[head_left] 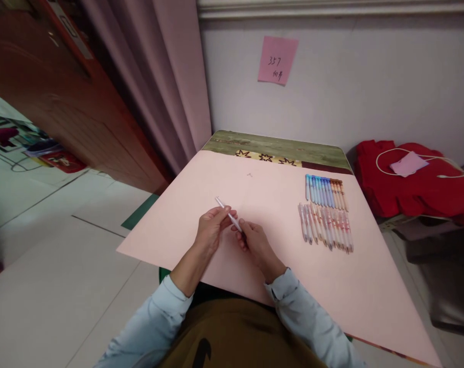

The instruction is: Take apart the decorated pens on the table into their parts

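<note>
Both hands hold one slim whitish pen (pixel 234 221) above the pink table cover (pixel 170 225). My left hand (pixel 212 226) pinches it along its middle, thumb on top, and its upper end points to the far left. Around the lower end my right hand (pixel 254 240) has its fingers closed, so the tip is hidden. To the right lie two rows of pens. The far row (pixel 326 192) runs from blue to brown. In the near row (pixel 327 227) are clear-barrelled pens with pale, pinkish parts.
A small dark mark (pixel 249 175) shows on the cover beyond my hands. Right of the table, a red cloth (pixel 385 197) carries a white cable and a pink paper (pixel 409 163). A pink note (pixel 278 60) is stuck to the wall. A curtain (pixel 159 66) and wooden door (pixel 82 102) stand at left.
</note>
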A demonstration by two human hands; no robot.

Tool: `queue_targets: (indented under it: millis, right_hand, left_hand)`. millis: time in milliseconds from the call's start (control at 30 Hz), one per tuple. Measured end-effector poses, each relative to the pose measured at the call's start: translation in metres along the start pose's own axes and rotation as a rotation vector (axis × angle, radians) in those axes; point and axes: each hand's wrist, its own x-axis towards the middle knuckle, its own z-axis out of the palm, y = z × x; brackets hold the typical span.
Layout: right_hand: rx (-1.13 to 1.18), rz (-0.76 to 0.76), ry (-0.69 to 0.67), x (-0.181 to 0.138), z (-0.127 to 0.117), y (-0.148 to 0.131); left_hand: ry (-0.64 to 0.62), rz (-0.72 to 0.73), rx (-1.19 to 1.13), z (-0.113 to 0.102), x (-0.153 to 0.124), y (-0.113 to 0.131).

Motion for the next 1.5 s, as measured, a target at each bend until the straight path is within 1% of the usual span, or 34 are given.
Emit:
queue_targets:
  millis: [100,167,300,367,533,700,900,1067,1267,1367,1500]
  right_hand:
    - [0.036,-0.077,0.059,-0.001,-0.002,-0.002]
    - [0.055,-0.090,0.077,-0.003,-0.002,-0.003]
    - [0.006,-0.003,-0.001,-0.003,-0.003,-0.003]
    - [-0.008,0.015,-0.027,-0.002,-0.004,-0.002]
    - [0.027,-0.052,0.041,-0.002,-0.004,0.000]
    - [0.024,0.036,-0.012,0.000,-0.005,0.002]
    - [0.054,-0.090,0.059,0.000,-0.003,0.002]
    - [0.046,-0.065,0.014,0.002,-0.001,0.000]
    - [-0.045,-0.051,0.056,0.002,-0.003,0.001]
    - [-0.027,-0.048,0.074,0.000,-0.002,-0.001]
    - [0.007,-0.027,0.110,-0.002,-0.002,-0.005]
  left_hand:
    - [0.016,0.032,-0.015,0.002,0.003,0.000]
    - [0.025,0.035,-0.024,0.003,0.005,0.000]
    - [0.006,0.005,-0.003,0.005,0.004,-0.002]
    - [0.008,-0.008,-0.009,0.006,0.004,-0.003]
    - [0.045,0.002,-0.056,0.004,0.004,-0.004]
    - [0.018,0.013,-0.026,0.002,0.005,-0.004]
    - [0.054,0.026,-0.041,0.004,0.007,0.000]
    - [0.046,0.012,-0.040,0.008,0.009,0.000]
    - [0.113,0.094,-0.095,0.003,0.021,0.013]
    - [0.172,0.135,-0.119,-0.002,0.028,0.022]
    - [0.254,0.145,-0.173,-0.012,0.036,0.029]
